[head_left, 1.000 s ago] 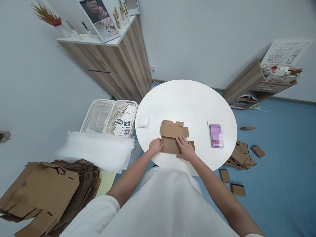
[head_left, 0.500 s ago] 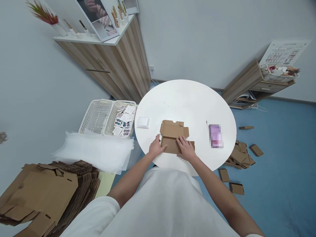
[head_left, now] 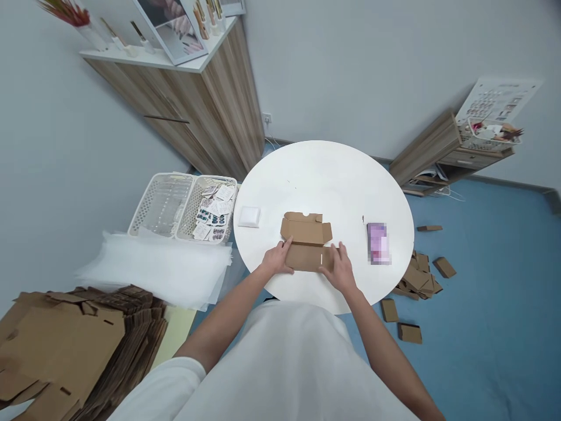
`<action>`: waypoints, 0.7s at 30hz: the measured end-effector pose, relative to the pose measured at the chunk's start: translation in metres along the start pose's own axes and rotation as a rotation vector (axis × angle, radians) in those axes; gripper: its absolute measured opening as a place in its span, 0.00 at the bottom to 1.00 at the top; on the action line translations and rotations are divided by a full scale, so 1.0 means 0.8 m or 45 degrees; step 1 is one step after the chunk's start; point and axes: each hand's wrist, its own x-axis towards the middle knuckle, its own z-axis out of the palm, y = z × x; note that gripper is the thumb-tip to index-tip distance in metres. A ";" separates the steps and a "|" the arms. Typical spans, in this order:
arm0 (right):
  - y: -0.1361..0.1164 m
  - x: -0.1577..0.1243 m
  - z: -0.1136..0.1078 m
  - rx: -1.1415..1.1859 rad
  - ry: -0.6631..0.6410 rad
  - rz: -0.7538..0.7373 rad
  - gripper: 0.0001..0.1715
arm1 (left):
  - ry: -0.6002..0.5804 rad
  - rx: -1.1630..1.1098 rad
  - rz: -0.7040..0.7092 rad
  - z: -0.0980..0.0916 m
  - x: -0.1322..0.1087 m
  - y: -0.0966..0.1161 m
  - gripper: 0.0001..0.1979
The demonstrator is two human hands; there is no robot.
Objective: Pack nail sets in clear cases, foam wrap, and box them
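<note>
A brown cardboard box (head_left: 305,230), with its lid part folded out flat away from me, lies near the front edge of the white oval table (head_left: 333,175). My left hand (head_left: 277,258) holds the left end of its near part, thumb and fingers at the two corners. At the right end, my right hand (head_left: 340,269) grips the near part between thumb and fingers. A narrow light slot shows in the cardboard beside my right thumb. The far flaps stick out untouched.
On the table lie a white square packet (head_left: 249,216) and a purple blurred item (head_left: 378,243). White baskets (head_left: 205,210), clear plastic sheets (head_left: 153,266) and stacked cardboard (head_left: 61,345) stand at the left. Small boxes (head_left: 409,332) lie on the right floor.
My right hand has moved from lying across the middle of the near part to its right end. The near part's right side flap now stands closer in. The view has shifted slightly.
</note>
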 end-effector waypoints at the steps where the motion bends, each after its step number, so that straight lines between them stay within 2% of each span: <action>1: 0.011 -0.008 0.001 0.101 0.068 0.128 0.45 | 0.006 -0.004 0.002 0.002 0.001 0.001 0.59; 4: 0.042 -0.024 0.003 0.432 0.048 0.441 0.43 | 0.032 -0.018 0.010 0.009 0.004 0.005 0.60; 6: 0.051 -0.025 0.002 0.634 -0.002 0.557 0.43 | 0.046 -0.018 0.015 0.012 0.007 0.011 0.61; 10: 0.043 -0.011 -0.007 0.883 -0.054 0.507 0.32 | 0.023 -0.018 0.012 0.013 0.009 0.026 0.63; 12: 0.032 -0.006 -0.012 0.890 -0.067 0.433 0.30 | 0.005 -0.033 -0.008 0.013 0.007 0.034 0.63; 16: 0.017 -0.002 -0.015 0.776 -0.093 0.330 0.35 | 0.010 -0.057 -0.032 0.015 0.003 0.043 0.63; 21: 0.019 0.009 -0.011 0.634 -0.052 0.475 0.29 | 0.011 -0.080 -0.061 0.019 0.001 0.046 0.64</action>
